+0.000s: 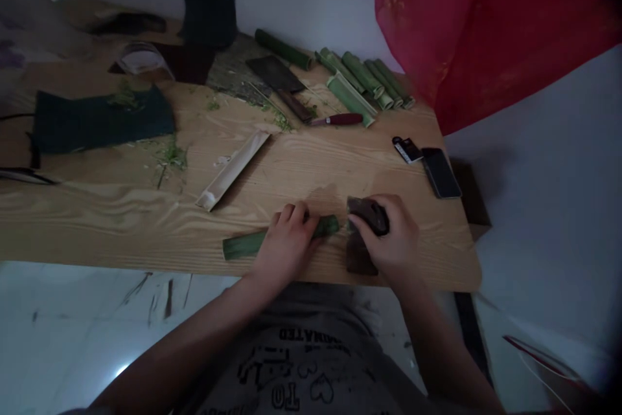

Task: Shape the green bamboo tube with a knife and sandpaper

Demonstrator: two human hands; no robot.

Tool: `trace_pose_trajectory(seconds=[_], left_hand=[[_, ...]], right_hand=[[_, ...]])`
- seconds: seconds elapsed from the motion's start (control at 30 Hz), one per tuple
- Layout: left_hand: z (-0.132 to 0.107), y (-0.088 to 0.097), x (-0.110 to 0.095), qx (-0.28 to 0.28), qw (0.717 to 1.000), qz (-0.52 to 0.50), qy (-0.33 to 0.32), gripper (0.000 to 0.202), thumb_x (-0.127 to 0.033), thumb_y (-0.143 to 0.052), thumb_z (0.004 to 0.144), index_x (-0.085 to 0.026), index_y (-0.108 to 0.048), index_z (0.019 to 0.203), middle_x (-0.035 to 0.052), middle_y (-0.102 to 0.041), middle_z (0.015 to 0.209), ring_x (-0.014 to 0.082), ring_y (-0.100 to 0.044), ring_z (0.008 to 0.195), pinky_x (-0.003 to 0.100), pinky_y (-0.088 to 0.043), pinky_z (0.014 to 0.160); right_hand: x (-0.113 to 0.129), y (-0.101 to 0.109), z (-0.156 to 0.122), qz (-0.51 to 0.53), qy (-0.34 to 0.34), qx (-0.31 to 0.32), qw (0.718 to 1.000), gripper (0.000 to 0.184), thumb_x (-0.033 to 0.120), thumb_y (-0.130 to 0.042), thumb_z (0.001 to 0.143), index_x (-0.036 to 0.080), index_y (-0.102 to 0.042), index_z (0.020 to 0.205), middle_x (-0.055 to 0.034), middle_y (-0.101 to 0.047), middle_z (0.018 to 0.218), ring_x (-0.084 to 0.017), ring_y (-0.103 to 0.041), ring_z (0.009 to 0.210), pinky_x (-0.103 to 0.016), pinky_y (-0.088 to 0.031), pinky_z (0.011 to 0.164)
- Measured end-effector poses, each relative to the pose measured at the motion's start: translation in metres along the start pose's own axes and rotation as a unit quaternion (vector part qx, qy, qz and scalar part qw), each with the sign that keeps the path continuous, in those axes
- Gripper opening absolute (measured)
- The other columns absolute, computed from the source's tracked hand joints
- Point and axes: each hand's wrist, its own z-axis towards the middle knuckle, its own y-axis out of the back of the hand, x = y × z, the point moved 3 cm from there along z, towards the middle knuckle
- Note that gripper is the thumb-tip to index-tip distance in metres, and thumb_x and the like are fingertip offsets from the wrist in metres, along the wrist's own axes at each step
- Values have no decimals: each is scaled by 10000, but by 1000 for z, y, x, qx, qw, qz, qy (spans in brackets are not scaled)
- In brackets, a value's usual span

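Note:
My left hand [286, 240] grips a green bamboo tube [245, 245] lying across the near part of the wooden table [121, 221], with my fingers curled over its middle. My right hand [391, 234] is shut around a dark object [368, 214] just past the tube's right end. It looks like the handle of a dark-bladed chopper, and a flat dark blade [360, 258] rests under it on the wood. A split bamboo half [232, 170] lies up and to the left of my hands, out of reach of neither touching it.
Toward the back stand a cleaver [275, 75], a red-handled knife [337, 119] and a row of several bamboo tubes [369, 78]. A phone [441, 173] lies at the right. Dark cloth [102, 120] and green shavings [170, 156] are at the left. Red fabric [486, 26] hangs at the upper right.

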Motion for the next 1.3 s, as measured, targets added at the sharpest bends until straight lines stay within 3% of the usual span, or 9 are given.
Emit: trace_pose_trajectory(seconds=[0.17,0.3,0.53,0.73,0.83,0.93,1.07,1.17,1.3], left_hand=[[-1,-5,1,-25,1000,1,0,380,-423,-595,921,-182,-631,1212,131,-604,1145,327,-526,1080,491,-439,906],[-6,6,-1,-54,987,-145,-29,485,-487,-589,915,-158,-594,1271,142,-613,1213,324,-517,1138,516,-418,981],[-16,23,-18,-14,880,-473,-44,198,-343,-668,893,-177,-650,999,58,-698,1024,188,-636,977,324,-510,870],[-20,18,-16,-64,865,-498,30,92,-267,-642,898,-180,-640,868,30,-680,858,155,-634,817,289,-515,763],[-21,19,-14,-95,879,-468,16,75,-248,-632,899,-182,-639,863,33,-675,844,162,-618,817,298,-509,761],[-20,21,-9,-90,904,-417,-24,97,-263,-671,888,-188,-646,944,33,-698,926,176,-612,918,325,-497,864],[-20,16,9,-82,963,-257,2,343,-317,-706,861,-172,-614,1158,90,-661,1163,248,-560,1104,410,-468,972],[-19,8,21,-61,993,-97,21,371,-345,-659,884,-174,-620,1211,112,-646,1205,314,-526,1126,491,-451,962],[-16,3,23,-27,998,-49,-17,275,-321,-538,953,-142,-638,1137,125,-646,1130,286,-536,1048,445,-469,928]], right_hand=[[5,-12,3,12,14,18,1000,193,288,-710,838,234,-609,993,-47,-672,956,-232,-649,916,-373,-532,816],[13,-8,2,56,-4,-17,998,198,301,-720,834,236,-626,996,-27,-682,934,-207,-653,877,-347,-536,802],[31,12,-10,114,-45,-118,985,306,299,-787,756,242,-635,1015,-25,-669,940,-202,-663,875,-346,-562,770],[24,-3,-26,284,-163,59,943,653,397,-870,614,252,-610,1196,-59,-722,1053,-258,-703,956,-405,-600,812],[13,-16,-41,311,-216,127,917,431,394,-824,683,233,-713,1067,-62,-776,974,-278,-737,924,-433,-611,819],[-1,-18,-50,285,-267,95,916,247,395,-784,729,212,-767,894,-68,-794,892,-283,-751,853,-441,-617,788],[-20,-3,-46,156,-302,-14,940,309,446,-820,661,173,-757,791,-83,-781,772,-294,-739,740,-406,-607,664],[-22,1,-41,92,-287,-1,954,338,473,-821,640,165,-733,750,-78,-759,705,-279,-715,660,-364,-570,572],[-12,-5,-40,52,-240,31,969,316,474,-785,683,178,-704,757,-59,-731,666,-250,-684,613,-332,-529,534]])
